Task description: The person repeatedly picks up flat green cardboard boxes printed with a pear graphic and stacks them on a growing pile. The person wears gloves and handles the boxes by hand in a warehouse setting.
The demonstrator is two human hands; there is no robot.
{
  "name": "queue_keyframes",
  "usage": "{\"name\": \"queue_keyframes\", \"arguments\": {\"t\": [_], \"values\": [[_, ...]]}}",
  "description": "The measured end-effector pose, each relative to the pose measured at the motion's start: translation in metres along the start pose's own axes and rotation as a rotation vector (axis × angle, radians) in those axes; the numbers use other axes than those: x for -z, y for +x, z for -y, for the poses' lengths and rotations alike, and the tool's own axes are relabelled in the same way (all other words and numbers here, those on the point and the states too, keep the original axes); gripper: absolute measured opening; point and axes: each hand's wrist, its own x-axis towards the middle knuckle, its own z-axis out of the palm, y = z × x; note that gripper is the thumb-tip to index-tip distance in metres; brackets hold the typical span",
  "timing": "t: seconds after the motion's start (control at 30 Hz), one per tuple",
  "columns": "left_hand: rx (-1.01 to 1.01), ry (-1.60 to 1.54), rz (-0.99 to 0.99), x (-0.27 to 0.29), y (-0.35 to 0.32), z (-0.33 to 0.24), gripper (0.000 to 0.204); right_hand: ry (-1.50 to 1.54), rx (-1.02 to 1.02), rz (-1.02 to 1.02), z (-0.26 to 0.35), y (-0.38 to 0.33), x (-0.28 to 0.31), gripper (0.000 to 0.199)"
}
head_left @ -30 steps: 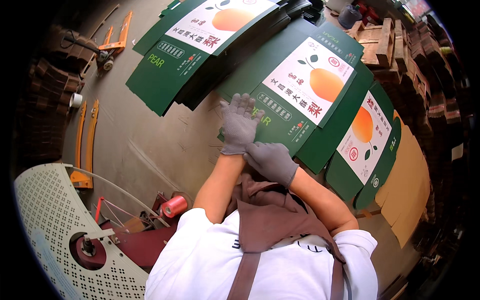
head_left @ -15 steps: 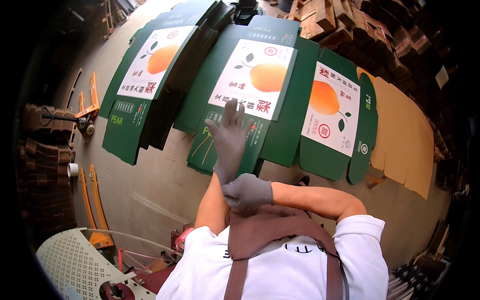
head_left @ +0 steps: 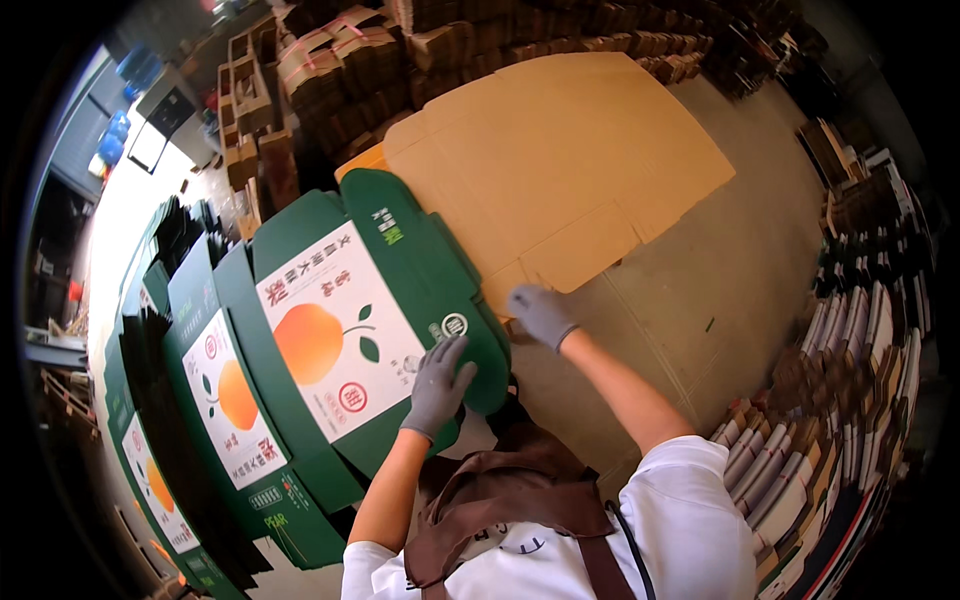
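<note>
My left hand (head_left: pixel 438 388), in a grey glove, lies on the lower right corner of a flat green carton sheet (head_left: pixel 455 270) with its fingers spread. A white panel with an orange pear picture covers the middle of that sheet. My right hand (head_left: pixel 541 316), gloved the same way, is at the near corner of a large plain brown cardboard sheet (head_left: pixel 590 140). Its fingers point away from me and are smeared, so whether they grip the edge cannot be made out. The brown sheet lies just beyond the green one.
More green pear carton sheets (head_left: pixel 215 330) lie stacked to the left. Bundled folded cardboard (head_left: pixel 345 75) and wooden pallets (head_left: pixel 250 110) stand at the back. Rows of folded cartons (head_left: pixel 780 480) line the right side, and concrete floor (head_left: pixel 690 310) shows between.
My view has swung right, toward the brown sheet. My hands have parted from the left glove's cuff; the left now rests on the green sheet, the right reaches the brown one.
</note>
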Motion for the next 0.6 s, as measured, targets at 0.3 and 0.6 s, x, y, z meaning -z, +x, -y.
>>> {"name": "queue_keyframes", "arguments": {"t": [0.3, 0.6], "values": [[-0.039, 0.516, 0.310, -0.111, 0.114, -0.044, 0.059, -0.318, -0.640, -0.214, -0.245, 0.077, 0.151, 0.037], [-0.145, 0.636, 0.183, -0.117, 0.115, -0.017, 0.060, 0.123, -0.704, -0.235, -0.235, 0.098, 0.169, 0.043]]}}
